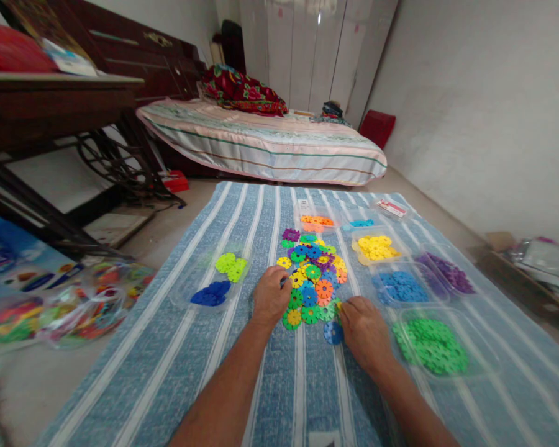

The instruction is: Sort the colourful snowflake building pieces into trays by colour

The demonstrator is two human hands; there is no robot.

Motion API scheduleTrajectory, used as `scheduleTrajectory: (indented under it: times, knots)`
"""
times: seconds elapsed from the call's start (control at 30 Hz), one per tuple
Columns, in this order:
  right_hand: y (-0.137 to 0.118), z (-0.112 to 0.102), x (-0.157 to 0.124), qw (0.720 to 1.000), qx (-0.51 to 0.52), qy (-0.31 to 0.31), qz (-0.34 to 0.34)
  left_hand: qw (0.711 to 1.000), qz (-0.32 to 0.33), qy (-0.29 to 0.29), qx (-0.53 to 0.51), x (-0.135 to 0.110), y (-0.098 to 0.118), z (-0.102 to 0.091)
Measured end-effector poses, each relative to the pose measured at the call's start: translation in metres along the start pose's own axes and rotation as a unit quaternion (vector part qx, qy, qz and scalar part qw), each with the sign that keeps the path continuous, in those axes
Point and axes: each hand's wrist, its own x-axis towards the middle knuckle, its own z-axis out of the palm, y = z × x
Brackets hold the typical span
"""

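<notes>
Left hand (pixel 271 295): seen near the centre of the frame, grip closed on a small dark piece (pixel 283 283).
Right hand (pixel 366 329): placed lower right of centre, at the pile's edge; whether anything is clamped in its grip cannot be told.
Mixed pile (pixel 311 273): notched discs of many colours, spread mid-frame between the hands.
Green discs (pixel 431 346): heaped in a clear tub (pixel 484 352), lower right.
Striped cloth (pixel 168 366): laid beneath these.
</notes>
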Motion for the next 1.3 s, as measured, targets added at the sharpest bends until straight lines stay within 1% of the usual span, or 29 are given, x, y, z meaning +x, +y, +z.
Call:
scheduleTrajectory:
  times: [0.07, 0.13, 0.27, 0.3, 0.33, 0.4, 0.43, 0.47, 0.5, 0.53, 0.6, 0.63, 0.7, 0.77, 0.83, 0.93, 1.03, 1.13, 1.2, 1.3]
  knots:
    - [0.003, -0.003, 0.003, 1.000, -0.003, 0.003, -0.014, 1.000, 0.001, -0.001, 0.000, 0.000, 0.000, 0.000]
    - [0.005, -0.008, 0.012, 0.999, -0.017, -0.006, -0.032, 1.000, 0.003, 0.000, 0.002, 0.000, 0.000, 0.001]
    - [0.016, -0.031, 0.051, 0.993, -0.083, -0.041, -0.069, 1.000, 0.007, -0.002, 0.006, 0.001, -0.002, 0.001]
    - [0.021, -0.038, 0.063, 0.993, -0.102, -0.032, -0.059, 1.000, 0.007, -0.004, 0.007, 0.001, -0.002, 0.001]
    - [0.025, -0.045, 0.074, 0.992, -0.121, -0.010, -0.033, 1.000, 0.005, -0.006, 0.007, 0.001, -0.002, 0.001]
    - [0.033, -0.057, 0.089, 0.985, -0.156, 0.059, 0.046, 1.000, 0.001, -0.010, 0.008, 0.001, -0.002, 0.001]
    - [0.035, -0.061, 0.092, 0.979, -0.166, 0.087, 0.079, 1.000, -0.001, -0.010, 0.007, 0.001, -0.002, 0.001]
    - [0.036, -0.062, 0.091, 0.976, -0.166, 0.100, 0.098, 1.000, -0.001, -0.011, 0.007, 0.002, -0.002, 0.001]
    - [0.034, -0.061, 0.087, 0.979, -0.156, 0.092, 0.098, 1.000, -0.002, -0.012, 0.007, 0.002, -0.002, 0.001]
    - [0.031, -0.058, 0.079, 0.984, -0.140, 0.067, 0.084, 1.000, -0.003, -0.012, 0.007, 0.002, -0.002, 0.001]
    - [0.021, -0.046, 0.057, 0.993, -0.104, -0.010, 0.047, 1.000, -0.007, -0.013, 0.008, 0.001, -0.002, 0.001]
    - [0.016, -0.039, 0.045, 0.994, -0.090, -0.048, 0.034, 1.000, -0.008, -0.014, 0.008, 0.001, -0.002, 0.001]
    - [0.006, -0.028, 0.022, 0.991, -0.071, -0.105, 0.033, 1.000, -0.006, -0.014, 0.007, 0.001, -0.001, 0.001]
    - [0.001, -0.021, 0.006, 0.988, -0.052, -0.136, 0.045, 1.000, -0.002, -0.015, 0.006, 0.001, -0.001, 0.001]
    - [-0.001, -0.019, -0.002, 0.987, -0.025, -0.149, 0.057, 1.000, -0.003, -0.017, 0.010, 0.001, -0.001, 0.000]
    - [0.001, -0.019, -0.006, 0.987, 0.012, -0.142, 0.070, 1.000, -0.006, -0.017, 0.014, 0.001, -0.001, 0.000]
    - [0.003, -0.018, -0.009, 0.989, 0.045, -0.113, 0.083, 1.000, 0.000, -0.010, 0.010, 0.001, -0.002, 0.001]
    - [0.004, -0.021, -0.014, 0.990, 0.092, -0.075, 0.078, 1.000, 0.006, -0.007, 0.010, 0.002, -0.002, 0.001]
    - [0.005, -0.030, -0.019, 0.990, 0.119, -0.032, 0.069, 1.000, 0.009, -0.007, 0.010, 0.002, -0.002, 0.001]
    - [0.012, -0.055, -0.026, 0.989, 0.121, 0.049, 0.074, 1.000, 0.009, -0.004, 0.009, 0.002, -0.002, 0.002]
